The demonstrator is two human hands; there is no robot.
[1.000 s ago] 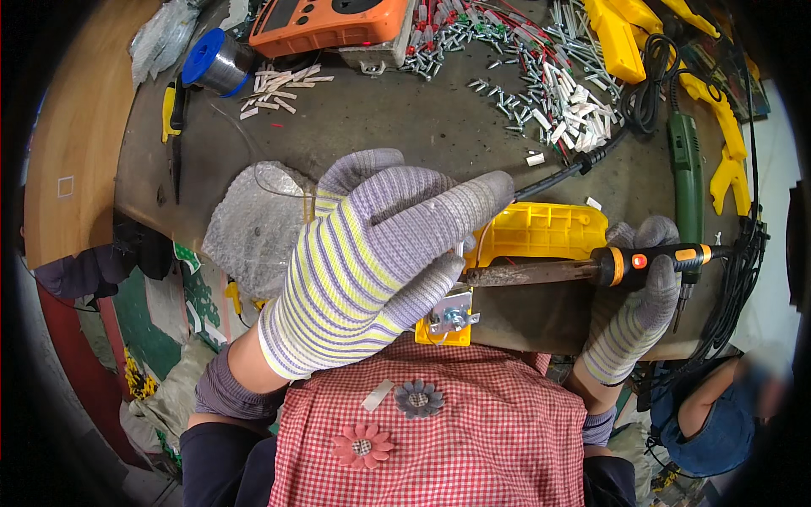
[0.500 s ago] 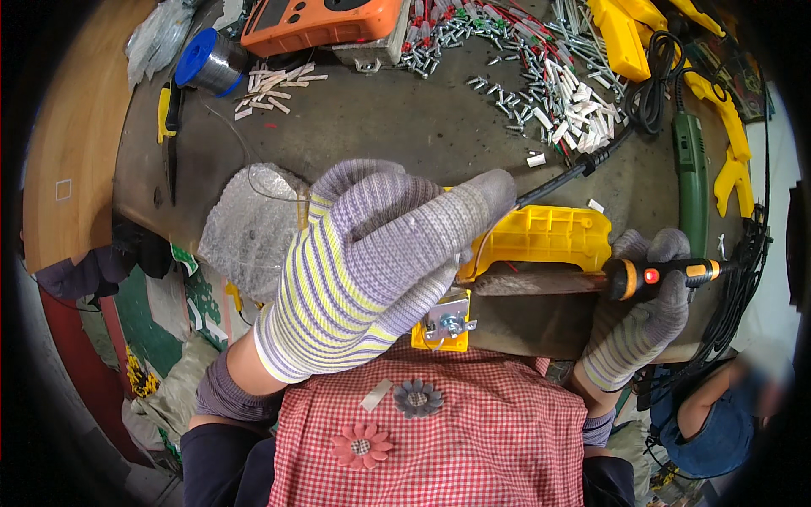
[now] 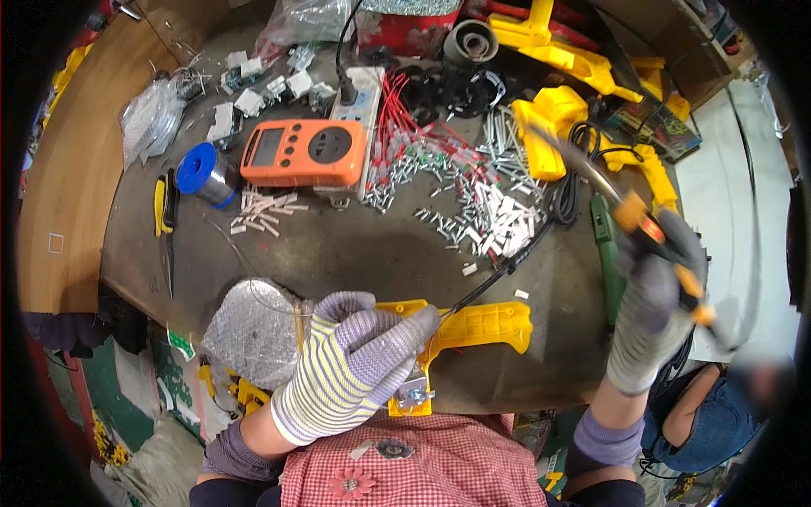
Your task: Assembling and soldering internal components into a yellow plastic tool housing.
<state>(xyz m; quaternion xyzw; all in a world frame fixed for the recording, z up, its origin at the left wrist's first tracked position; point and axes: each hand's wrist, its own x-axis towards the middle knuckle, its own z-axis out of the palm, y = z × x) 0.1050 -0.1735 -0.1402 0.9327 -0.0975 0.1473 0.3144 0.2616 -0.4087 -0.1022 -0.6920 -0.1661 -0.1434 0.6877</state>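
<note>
My left hand (image 3: 359, 363), in a striped knit glove, is closed, its fingertips pinched at the end of a black cable (image 3: 481, 289). Thin solder wire (image 3: 241, 252) curves from the spool to the back of this hand; whether the fingers grip it too is hidden. Beneath the fingertips lies a yellow plastic handle shell (image 3: 486, 327), with a small metal switch part (image 3: 414, 395) in its near end. My right hand (image 3: 655, 313), gloved too, is wrapped round a soldering iron (image 3: 646, 224) with an orange and black handle. The iron is raised at the right, tip pointing up and left, blurred.
Solder spool (image 3: 196, 173), pliers (image 3: 166, 215) and an orange multimeter (image 3: 304, 152) lie at the left and back. Screws and white sleeves (image 3: 498, 220) are heaped centrally. A green tool (image 3: 606, 253) lies at the right. Bubble wrap (image 3: 253, 334) is near my left hand. Another person (image 3: 701, 418) sits lower right.
My right hand has lifted the soldering iron away from the yellow shell, up and to the right, turning its tip upward. My left hand stays pinched by the shell. The view now takes in more of the table's back.
</note>
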